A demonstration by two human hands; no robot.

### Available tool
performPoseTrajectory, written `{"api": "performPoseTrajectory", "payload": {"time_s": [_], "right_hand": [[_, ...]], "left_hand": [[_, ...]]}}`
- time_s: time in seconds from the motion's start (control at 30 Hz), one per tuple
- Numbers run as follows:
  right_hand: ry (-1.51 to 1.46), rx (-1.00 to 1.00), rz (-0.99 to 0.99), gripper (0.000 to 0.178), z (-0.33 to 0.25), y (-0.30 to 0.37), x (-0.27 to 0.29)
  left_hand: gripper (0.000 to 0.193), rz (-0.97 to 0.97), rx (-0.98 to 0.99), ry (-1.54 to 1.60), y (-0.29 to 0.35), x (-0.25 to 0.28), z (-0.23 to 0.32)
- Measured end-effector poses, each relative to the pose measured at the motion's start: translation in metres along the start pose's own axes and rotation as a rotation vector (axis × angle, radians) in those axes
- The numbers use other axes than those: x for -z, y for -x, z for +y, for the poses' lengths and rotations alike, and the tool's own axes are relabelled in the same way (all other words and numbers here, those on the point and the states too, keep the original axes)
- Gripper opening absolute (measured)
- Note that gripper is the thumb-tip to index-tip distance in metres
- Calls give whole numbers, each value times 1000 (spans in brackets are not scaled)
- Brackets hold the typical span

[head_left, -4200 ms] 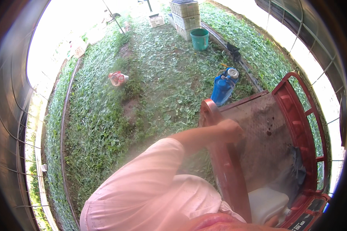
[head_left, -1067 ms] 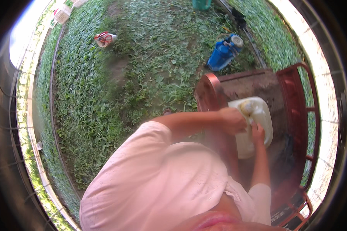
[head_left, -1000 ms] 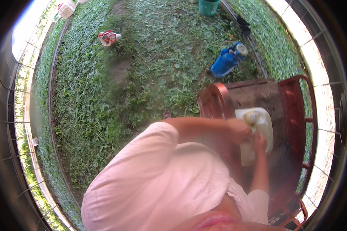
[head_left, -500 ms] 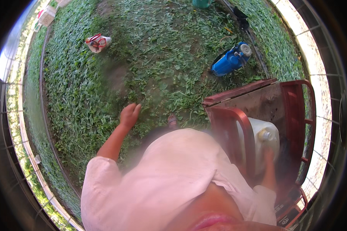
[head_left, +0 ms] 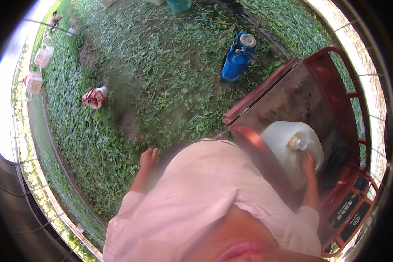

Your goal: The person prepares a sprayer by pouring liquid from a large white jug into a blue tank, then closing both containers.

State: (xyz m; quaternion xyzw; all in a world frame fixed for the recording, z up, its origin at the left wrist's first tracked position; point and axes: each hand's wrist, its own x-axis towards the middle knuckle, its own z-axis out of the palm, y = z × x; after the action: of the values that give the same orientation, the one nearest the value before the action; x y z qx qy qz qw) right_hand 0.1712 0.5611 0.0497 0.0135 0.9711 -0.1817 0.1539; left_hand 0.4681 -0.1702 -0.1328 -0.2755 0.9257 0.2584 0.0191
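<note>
A: State the position of the large white plastic jug with a capped neck relative to the hands.

B: The jug stands in the bed of the red metal cart, at the person's right front. The right hand rests against the jug just below the neck, on the side nearest the body; its fingers appear hooked at the handle, though the grip itself is partly hidden. The left hand hangs well apart over the grass, fingers loosely curled and holding nothing.

A: Axis of the jug?

B: Its long axis runs roughly upright, neck toward the camera. The right hand is the nearer one by far.

A: Surface and surroundings?

B: The cart bed is dirty bare metal with raised red rails. A blue canister-type sprayer lies on the grass beyond the cart; a red-and-white bag lies farther left.
</note>
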Motion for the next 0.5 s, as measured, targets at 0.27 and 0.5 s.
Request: {"api": "performPoseTrajectory", "payload": {"time_s": [0.27,0.5], "right_hand": [[-19,-188,97,33,-16,-10,-3],[-145,-495,542,39,11,-18,-34]], "left_hand": [[39,-145,-431,-153,-224,-19,81],[39,-569,-483,-132,-393,-67,350]]}}
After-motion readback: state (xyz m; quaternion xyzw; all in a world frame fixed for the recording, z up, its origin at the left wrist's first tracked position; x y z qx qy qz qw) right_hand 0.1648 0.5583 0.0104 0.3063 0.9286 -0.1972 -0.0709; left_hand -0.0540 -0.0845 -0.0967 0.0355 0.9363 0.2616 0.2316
